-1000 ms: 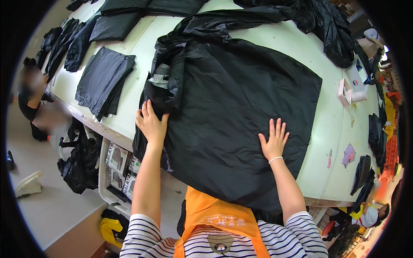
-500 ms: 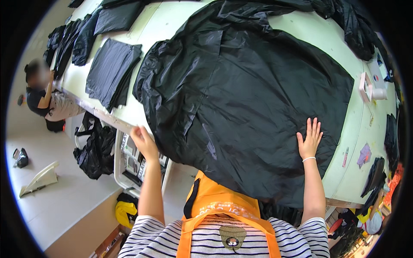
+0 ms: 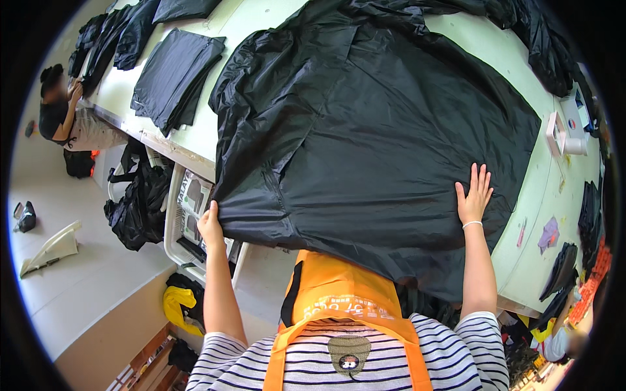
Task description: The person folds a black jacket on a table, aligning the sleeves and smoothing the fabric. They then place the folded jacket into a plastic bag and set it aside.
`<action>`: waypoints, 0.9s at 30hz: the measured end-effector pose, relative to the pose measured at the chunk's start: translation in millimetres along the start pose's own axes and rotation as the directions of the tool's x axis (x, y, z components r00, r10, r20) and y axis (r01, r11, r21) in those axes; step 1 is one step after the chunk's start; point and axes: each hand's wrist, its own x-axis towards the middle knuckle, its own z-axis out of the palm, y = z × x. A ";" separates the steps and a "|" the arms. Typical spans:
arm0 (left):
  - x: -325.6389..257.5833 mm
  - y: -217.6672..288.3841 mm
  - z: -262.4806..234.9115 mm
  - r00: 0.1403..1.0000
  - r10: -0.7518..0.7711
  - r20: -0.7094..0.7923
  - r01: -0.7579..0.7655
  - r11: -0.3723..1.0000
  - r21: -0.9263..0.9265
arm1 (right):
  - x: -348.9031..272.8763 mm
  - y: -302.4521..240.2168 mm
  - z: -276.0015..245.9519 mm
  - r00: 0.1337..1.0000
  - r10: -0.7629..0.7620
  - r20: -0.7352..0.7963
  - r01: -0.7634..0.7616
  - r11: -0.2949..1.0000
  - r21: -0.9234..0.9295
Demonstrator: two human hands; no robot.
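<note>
A large piece of thin, shiny black fabric [image 3: 385, 150] with seams lies spread over the pale table, its near edge hanging toward my orange apron. At the near left corner, the fingers of my left hand [image 3: 212, 228] are pinched on the fabric's edge, and creases run from there to a seam. My right hand [image 3: 475, 199] rests flat on the fabric's right part, fingers extended. Toward the far left the cloth is bunched and wrinkled.
A stack of folded black fabric [image 3: 176, 78] lies on the table's left. Below the table edge stand a white crate [image 3: 171, 228] and a heap of black material [image 3: 137, 208]. A small pink box [image 3: 556, 133] sits at right. Another person [image 3: 62, 111] works at far left.
My left hand has moved slightly down and left and now holds the fabric's corner, drawn out to the left. The near part lies smoother. My right hand stays flat on the cloth.
</note>
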 end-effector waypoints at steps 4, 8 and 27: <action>45.6 -48.1 -20.6 0.919 0.310 -0.245 -0.213 0.911 0.353 | 1.6 -4.2 0.1 1.000 -0.021 -0.003 0.021 1.000 0.018; 51.0 78.7 65.3 0.663 0.743 -0.092 -0.646 0.630 0.431 | -11.1 -0.5 -2.5 1.000 -0.020 -0.004 0.020 1.000 0.022; 183.6 328.2 565.0 0.609 0.360 0.707 -0.786 0.396 0.475 | 232.2 197.3 -25.0 0.635 0.749 -0.192 -0.706 0.663 0.251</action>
